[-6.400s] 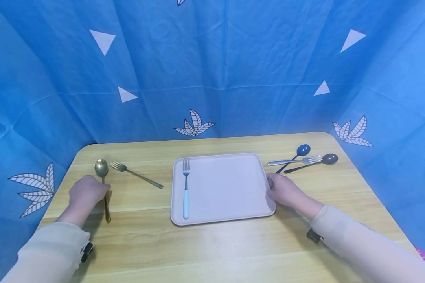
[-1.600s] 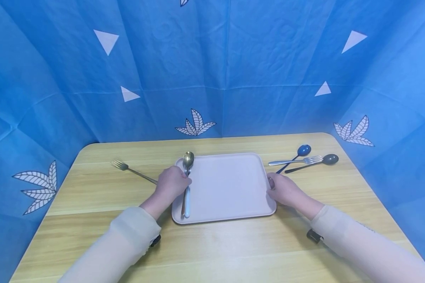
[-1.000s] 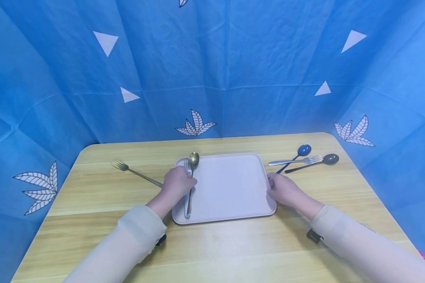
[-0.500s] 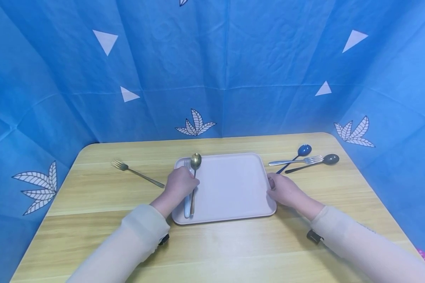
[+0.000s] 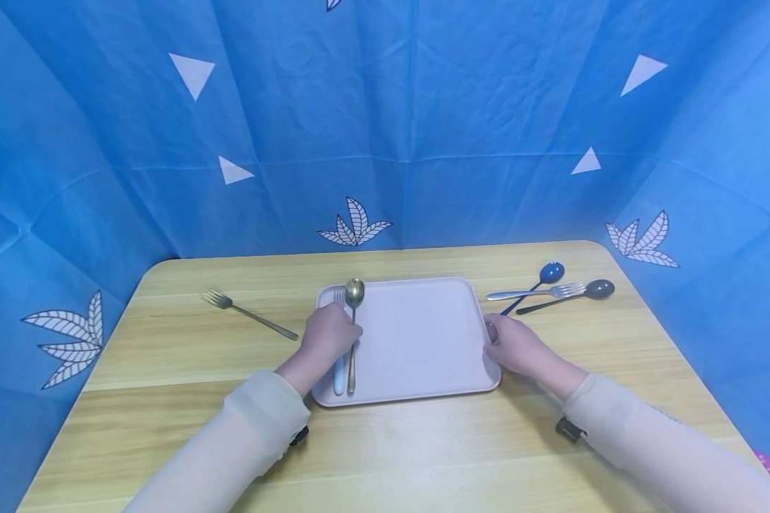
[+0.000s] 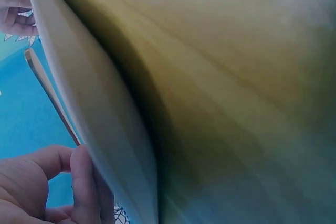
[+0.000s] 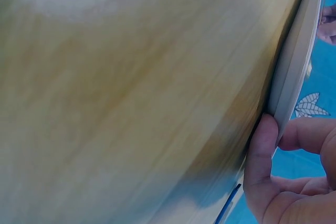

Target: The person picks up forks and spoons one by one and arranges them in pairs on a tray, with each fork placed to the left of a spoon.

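Note:
A pale rectangular tray (image 5: 417, 342) lies mid-table. Over its left side my left hand (image 5: 327, 331) pinches the handle of a gold spoon (image 5: 355, 293), bowl toward the far rim. Just left of the spoon, roughly parallel, is a fork with a light blue handle (image 5: 339, 376), partly hidden by that hand. In the left wrist view the spoon's handle (image 6: 51, 95) slants up past the tray's edge from the fingers. My right hand (image 5: 519, 344) grips the tray's right rim; the right wrist view shows thumb and finger on either side of the tray wall (image 7: 295, 61).
A gold fork (image 5: 256, 317) lies on the wooden table (image 5: 186, 427) left of the tray. To the right, a blue spoon (image 5: 551, 272), a silver fork (image 5: 567, 289) and a dark grey spoon (image 5: 599, 288) lie crossed together. Blue patterned cloth (image 5: 461, 142) hangs behind and at both sides.
My left hand has taken the gold spoon from the table's left side to the tray, then shifted it slightly right, from overlapping the blue-handled fork to beside it. My right hand stays on the rim.

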The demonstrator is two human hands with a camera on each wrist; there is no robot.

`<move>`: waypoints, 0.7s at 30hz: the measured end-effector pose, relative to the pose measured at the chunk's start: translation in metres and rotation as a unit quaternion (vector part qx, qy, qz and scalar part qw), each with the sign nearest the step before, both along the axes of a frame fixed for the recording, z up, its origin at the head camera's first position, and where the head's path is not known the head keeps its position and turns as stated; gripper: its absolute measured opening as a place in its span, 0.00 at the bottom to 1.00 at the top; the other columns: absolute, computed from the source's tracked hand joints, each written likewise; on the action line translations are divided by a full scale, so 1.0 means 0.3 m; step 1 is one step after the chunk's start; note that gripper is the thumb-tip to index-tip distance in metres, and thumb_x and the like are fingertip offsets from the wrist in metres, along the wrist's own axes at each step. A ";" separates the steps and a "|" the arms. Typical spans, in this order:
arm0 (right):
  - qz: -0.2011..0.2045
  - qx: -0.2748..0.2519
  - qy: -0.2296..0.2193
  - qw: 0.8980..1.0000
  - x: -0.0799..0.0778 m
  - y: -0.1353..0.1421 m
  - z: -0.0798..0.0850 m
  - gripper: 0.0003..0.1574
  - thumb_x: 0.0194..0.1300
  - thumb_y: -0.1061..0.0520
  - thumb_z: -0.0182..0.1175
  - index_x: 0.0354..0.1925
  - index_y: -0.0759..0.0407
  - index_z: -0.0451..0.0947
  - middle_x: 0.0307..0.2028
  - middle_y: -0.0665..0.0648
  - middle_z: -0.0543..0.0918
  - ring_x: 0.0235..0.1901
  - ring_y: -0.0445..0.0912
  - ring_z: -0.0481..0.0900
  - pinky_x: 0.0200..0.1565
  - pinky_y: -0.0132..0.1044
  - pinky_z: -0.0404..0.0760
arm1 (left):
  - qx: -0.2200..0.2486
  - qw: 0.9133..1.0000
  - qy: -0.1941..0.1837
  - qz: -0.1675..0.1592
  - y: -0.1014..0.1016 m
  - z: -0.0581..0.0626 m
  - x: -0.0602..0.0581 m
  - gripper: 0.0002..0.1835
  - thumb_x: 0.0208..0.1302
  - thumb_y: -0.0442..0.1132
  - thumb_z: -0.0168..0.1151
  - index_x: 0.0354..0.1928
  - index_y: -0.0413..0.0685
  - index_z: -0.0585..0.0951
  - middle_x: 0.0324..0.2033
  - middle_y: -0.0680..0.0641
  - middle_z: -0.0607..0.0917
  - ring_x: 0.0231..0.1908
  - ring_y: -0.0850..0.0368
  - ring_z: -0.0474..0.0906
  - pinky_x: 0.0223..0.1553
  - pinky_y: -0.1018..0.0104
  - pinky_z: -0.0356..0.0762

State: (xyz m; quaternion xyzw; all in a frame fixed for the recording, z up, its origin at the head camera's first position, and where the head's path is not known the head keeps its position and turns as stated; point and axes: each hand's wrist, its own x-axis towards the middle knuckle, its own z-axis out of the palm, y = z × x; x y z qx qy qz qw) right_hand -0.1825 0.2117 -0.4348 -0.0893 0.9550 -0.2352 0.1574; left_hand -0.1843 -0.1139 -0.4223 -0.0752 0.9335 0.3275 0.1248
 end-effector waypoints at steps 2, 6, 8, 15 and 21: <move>0.001 -0.001 0.001 1.000 -0.002 0.001 -0.004 0.36 0.58 0.65 0.63 0.63 0.76 0.67 0.30 0.55 0.78 0.33 0.50 0.76 0.37 0.43 0.78 | 0.000 1.000 0.001 0.001 0.000 -0.001 0.002 0.18 0.57 0.34 0.59 0.12 0.50 0.68 0.08 0.55 0.65 0.11 0.62 0.60 0.14 0.71 0.59; 0.005 0.000 0.004 1.000 -0.004 0.004 -0.006 0.35 0.58 0.65 0.63 0.62 0.76 0.68 0.29 0.55 0.78 0.32 0.50 0.76 0.36 0.42 0.78 | 0.000 1.000 0.007 0.003 0.000 -0.002 0.003 0.18 0.56 0.34 0.59 0.12 0.49 0.68 0.08 0.55 0.65 0.12 0.61 0.60 0.15 0.70 0.59; 0.006 0.001 0.005 1.000 -0.003 0.005 -0.004 0.35 0.58 0.65 0.63 0.62 0.76 0.67 0.30 0.55 0.78 0.32 0.50 0.76 0.36 0.43 0.78 | -0.003 1.000 0.010 0.003 0.000 -0.002 0.005 0.17 0.56 0.33 0.59 0.12 0.49 0.68 0.08 0.55 0.65 0.12 0.61 0.61 0.15 0.70 0.59; 0.001 0.000 0.000 1.000 -0.002 0.003 -0.001 0.37 0.58 0.65 0.63 0.64 0.76 0.66 0.33 0.57 0.80 0.35 0.51 0.78 0.39 0.45 0.80 | -0.006 1.000 0.011 0.007 0.007 -0.006 0.008 0.18 0.57 0.33 0.58 0.11 0.49 0.68 0.08 0.54 0.64 0.11 0.61 0.60 0.15 0.69 0.59; -0.006 -0.002 -0.005 1.000 -0.002 0.003 -0.006 0.37 0.59 0.65 0.63 0.65 0.76 0.66 0.36 0.59 0.81 0.37 0.52 0.79 0.42 0.47 0.81 | -0.005 1.000 0.005 0.008 0.014 -0.007 0.013 0.19 0.58 0.32 0.57 0.11 0.49 0.67 0.07 0.55 0.64 0.10 0.62 0.60 0.13 0.71 0.59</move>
